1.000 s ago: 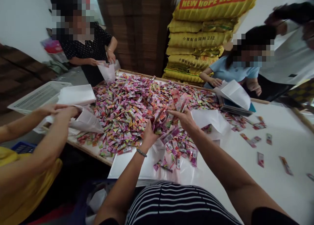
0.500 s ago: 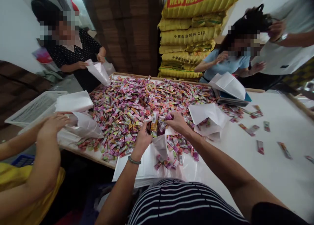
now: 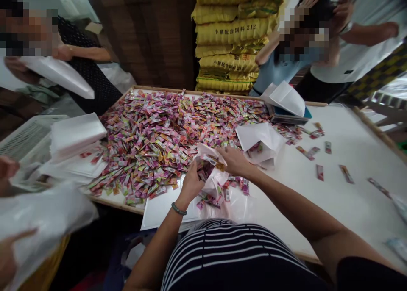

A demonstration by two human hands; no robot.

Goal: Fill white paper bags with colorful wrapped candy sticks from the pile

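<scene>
A broad heap of packets blocks any low pass beyond and left of the left hand's fingers. Between these and the right hand's fingers, a white bag fills the gap. Just right of the right fingers, a second bag obstructs; farther right, the tabletop offers a wide lane, with scattered packets lying low.
</scene>
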